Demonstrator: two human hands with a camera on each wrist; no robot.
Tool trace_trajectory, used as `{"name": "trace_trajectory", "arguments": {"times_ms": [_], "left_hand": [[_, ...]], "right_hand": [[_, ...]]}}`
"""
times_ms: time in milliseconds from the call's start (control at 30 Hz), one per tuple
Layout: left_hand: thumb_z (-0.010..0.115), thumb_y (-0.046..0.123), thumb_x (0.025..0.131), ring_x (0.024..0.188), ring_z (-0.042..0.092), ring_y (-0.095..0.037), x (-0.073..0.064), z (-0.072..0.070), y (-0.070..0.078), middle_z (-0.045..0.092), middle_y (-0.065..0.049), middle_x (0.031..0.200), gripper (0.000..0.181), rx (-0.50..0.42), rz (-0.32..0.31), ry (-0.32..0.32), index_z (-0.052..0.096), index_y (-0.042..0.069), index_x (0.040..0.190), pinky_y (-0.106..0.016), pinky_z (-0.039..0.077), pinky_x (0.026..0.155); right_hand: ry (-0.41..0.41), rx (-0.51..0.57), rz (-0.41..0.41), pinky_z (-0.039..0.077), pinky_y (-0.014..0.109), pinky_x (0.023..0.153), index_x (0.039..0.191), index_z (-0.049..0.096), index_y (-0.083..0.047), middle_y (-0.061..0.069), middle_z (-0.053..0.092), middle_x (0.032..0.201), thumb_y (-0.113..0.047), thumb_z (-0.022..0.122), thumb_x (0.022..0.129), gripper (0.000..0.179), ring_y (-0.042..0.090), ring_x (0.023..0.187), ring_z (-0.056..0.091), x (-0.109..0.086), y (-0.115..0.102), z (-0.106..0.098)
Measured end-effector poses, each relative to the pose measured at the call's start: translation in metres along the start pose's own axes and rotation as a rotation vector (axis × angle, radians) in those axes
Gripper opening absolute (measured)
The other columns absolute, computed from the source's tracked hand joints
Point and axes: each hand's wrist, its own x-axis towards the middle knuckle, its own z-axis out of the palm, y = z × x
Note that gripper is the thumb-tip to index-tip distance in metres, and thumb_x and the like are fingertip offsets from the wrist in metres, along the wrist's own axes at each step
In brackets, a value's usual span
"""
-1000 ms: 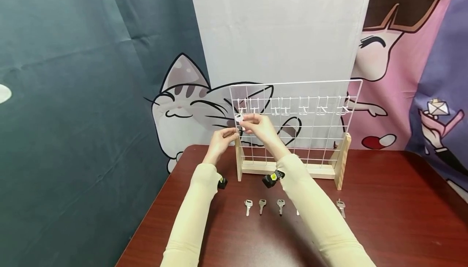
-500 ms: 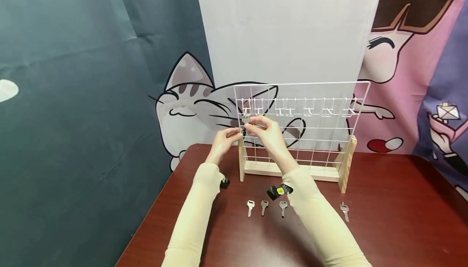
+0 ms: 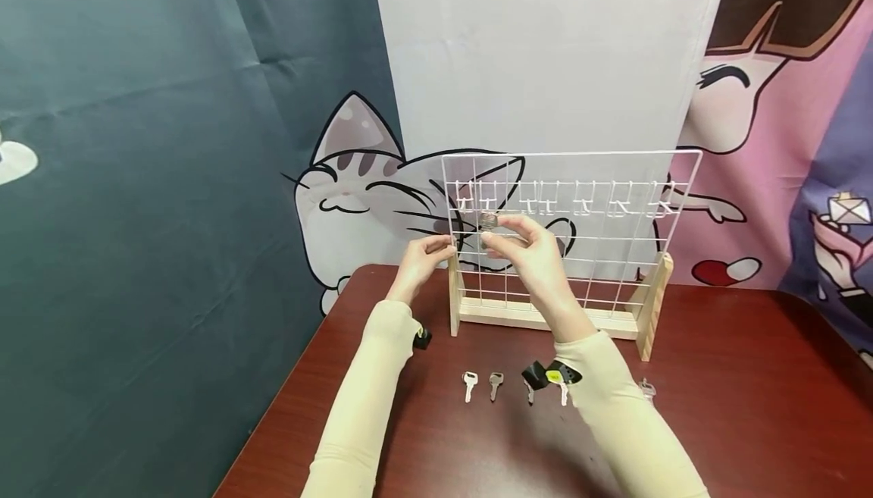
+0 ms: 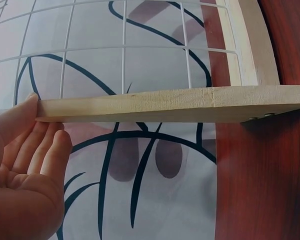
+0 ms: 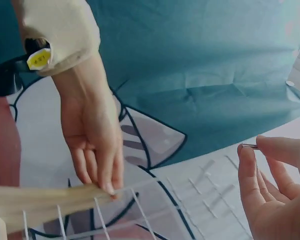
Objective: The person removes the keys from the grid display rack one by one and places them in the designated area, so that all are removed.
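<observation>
In the head view my right hand [image 3: 528, 252] pinches a metal key [image 3: 489, 221] by thumb and finger, just below a hook [image 3: 488, 205] second from the left on a white wire grid rack [image 3: 586, 239]. The right wrist view shows the key [image 5: 249, 146] edge-on between the fingertips. My left hand [image 3: 421, 263] grips the top end of the rack's left wooden upright [image 3: 454, 297]. Seen from the left wrist, thumb and fingers of the left hand [image 4: 32, 165] lie on either side of that wooden upright [image 4: 140, 105].
More white hooks [image 3: 583, 206] line the grid's upper part. Several keys lie in a row on the dark red table [image 3: 409, 437], among them one at the left [image 3: 470, 384] and one at the right [image 3: 648, 389], partly behind the right sleeve. A printed curtain [image 3: 546, 51] hangs behind.
My right hand has moved right with the key, from the leftmost hook to below the second one. The left hand keeps its grip on the upright. The head view has shifted slightly.
</observation>
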Motion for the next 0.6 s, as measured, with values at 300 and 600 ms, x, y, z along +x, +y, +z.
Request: {"name": "trace_trajectory", "arguments": {"times_ms": [300, 600], "left_hand": [[0.072, 0.006, 0.094, 0.125, 0.06, -0.028, 0.001, -0.004, 0.0, 0.066, -0.019, 0.128, 0.035, 0.006, 0.0, 0.0, 0.066, -0.004, 0.127, -0.038, 0.048, 0.106], [0.07, 0.006, 0.095, 0.127, 0.059, -0.027, 0.0, -0.003, 0.0, 0.066, -0.018, 0.13, 0.035, -0.001, -0.011, -0.014, 0.066, -0.004, 0.128, -0.039, 0.046, 0.108]], "right_hand": [[0.063, 0.027, -0.076, 0.058, 0.023, 0.074, 0.102, 0.063, -0.011, -0.007, 0.072, 0.104, 0.0, 0.074, 0.09, 0.019, 0.008, 0.076, 0.07, -0.013, -0.011, -0.047], [0.135, 0.069, -0.138, 0.058, 0.021, 0.069, 0.099, 0.066, -0.008, -0.005, 0.076, 0.097, 0.004, 0.075, 0.088, 0.019, 0.009, 0.069, 0.07, -0.034, -0.025, -0.108]]}}
